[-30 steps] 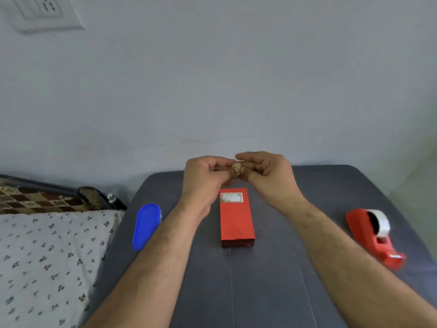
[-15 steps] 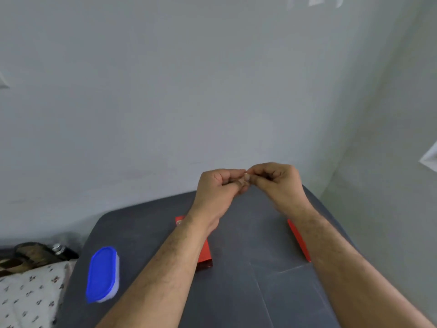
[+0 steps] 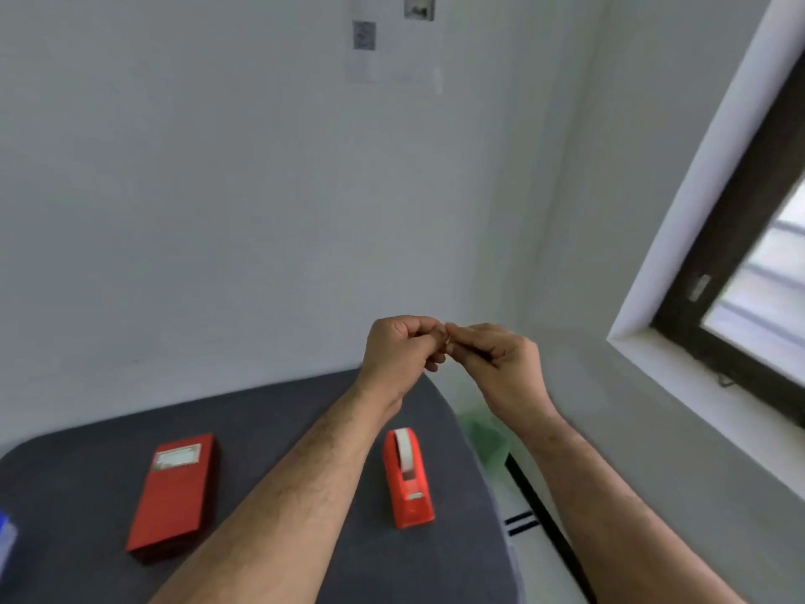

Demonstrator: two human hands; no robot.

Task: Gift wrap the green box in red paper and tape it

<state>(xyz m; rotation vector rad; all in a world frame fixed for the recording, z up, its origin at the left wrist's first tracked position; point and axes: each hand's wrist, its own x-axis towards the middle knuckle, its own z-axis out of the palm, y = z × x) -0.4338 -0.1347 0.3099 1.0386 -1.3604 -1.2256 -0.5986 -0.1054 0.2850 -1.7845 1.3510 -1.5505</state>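
Between the fingertips of the left hand (image 3: 403, 348) and the right hand (image 3: 501, 364): a small pale scrap, possibly tape, too small to identify; both hands' fingers curl over it and hide most of it.

Left of the red tape dispenser (image 3: 408, 481):
- red wrapped box (image 3: 174, 494), label print blurred, unreadable;
- blue item (image 3: 6, 538), cut off by the left edge, shape not discernible.

Right of the dispenser:
- green object (image 3: 485, 435), partly hidden behind the right forearm and the dark table (image 3: 270, 411);
- window (image 3: 758, 272), cut off by the right edge, motion-blurred.

Above the dispenser: wall papers (image 3: 392, 41), blurred, cut off at the top.
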